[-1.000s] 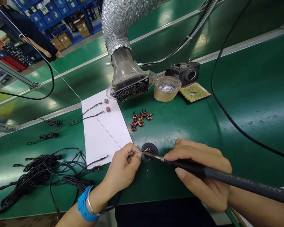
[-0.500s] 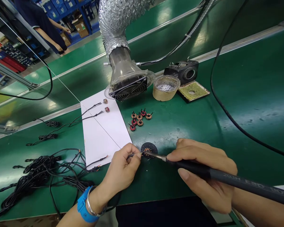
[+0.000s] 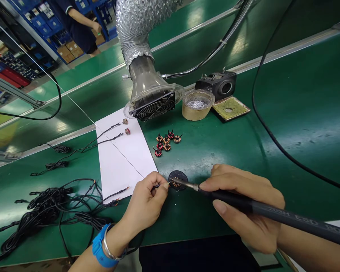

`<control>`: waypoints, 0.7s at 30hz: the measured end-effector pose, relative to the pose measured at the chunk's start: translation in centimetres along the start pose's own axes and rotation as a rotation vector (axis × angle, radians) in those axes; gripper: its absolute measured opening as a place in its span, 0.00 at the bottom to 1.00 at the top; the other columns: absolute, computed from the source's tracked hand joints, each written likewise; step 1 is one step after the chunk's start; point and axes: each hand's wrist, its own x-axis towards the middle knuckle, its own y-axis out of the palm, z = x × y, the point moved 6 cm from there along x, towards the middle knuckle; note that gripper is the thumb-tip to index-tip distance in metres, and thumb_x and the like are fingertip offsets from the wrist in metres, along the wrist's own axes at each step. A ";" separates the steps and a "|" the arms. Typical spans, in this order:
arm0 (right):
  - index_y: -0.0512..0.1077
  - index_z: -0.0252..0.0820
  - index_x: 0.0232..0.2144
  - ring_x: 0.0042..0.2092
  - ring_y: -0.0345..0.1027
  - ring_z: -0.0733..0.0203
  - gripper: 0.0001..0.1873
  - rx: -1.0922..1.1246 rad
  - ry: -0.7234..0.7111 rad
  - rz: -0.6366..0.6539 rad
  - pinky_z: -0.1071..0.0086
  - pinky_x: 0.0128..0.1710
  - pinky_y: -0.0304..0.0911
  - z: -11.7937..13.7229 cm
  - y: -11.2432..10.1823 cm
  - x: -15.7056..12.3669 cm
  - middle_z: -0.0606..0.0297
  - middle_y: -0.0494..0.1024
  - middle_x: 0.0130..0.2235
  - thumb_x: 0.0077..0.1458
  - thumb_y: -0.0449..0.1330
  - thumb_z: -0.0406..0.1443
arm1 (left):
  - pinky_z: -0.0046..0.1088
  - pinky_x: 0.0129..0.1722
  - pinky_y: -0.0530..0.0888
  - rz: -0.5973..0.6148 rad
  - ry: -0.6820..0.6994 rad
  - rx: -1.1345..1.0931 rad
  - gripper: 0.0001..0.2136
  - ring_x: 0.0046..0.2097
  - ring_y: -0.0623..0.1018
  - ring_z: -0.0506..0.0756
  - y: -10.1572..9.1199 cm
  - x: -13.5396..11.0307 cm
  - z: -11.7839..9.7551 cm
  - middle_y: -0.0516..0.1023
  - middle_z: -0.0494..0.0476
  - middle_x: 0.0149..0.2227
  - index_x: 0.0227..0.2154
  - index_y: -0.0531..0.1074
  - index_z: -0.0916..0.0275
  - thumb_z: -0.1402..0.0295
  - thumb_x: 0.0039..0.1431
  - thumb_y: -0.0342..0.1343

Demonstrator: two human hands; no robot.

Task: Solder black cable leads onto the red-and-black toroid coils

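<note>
My left hand (image 3: 149, 196) is closed in a pinch on a black cable (image 3: 156, 186), its thin wire ends pointing right. A thin, pale wire (image 3: 113, 144) runs from the upper left down to these fingers. My right hand (image 3: 243, 204) grips a soldering iron (image 3: 229, 197) by its dark handle. The iron's metal tip lies over a small copper-wound ring coil (image 3: 175, 183) on a round black pad (image 3: 182, 175). Whether the tip touches the coil or the wire ends, I cannot tell. Several red and copper ring coils (image 3: 166, 140) lie beyond the pad.
White paper (image 3: 127, 158) carries two cable ends and two small coils. Bundled black cables (image 3: 45, 207) spread at left. A fume extractor (image 3: 154, 98) hangs above the bench. Behind stand a solder-filled bowl (image 3: 197, 113), an iron stand (image 3: 218, 85) and a yellow sponge (image 3: 231, 107). Another person (image 3: 76, 26) is beyond.
The iron's tip has shifted slightly up, away from the wire ends. My left hand has hardly moved. In the background, the other person has moved to the right.
</note>
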 end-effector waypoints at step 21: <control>0.69 0.42 0.42 0.28 0.53 0.63 0.13 -0.360 -0.179 0.441 0.69 0.26 0.49 -1.4 5.4 0.7 0.69 0.60 0.27 0.58 0.50 0.27 | 0.26 0.29 0.59 0.117 0.109 -0.099 0.13 0.30 0.58 0.50 0.0 -0.5 -1.0 0.60 0.47 0.27 0.30 0.61 0.61 0.59 0.68 0.45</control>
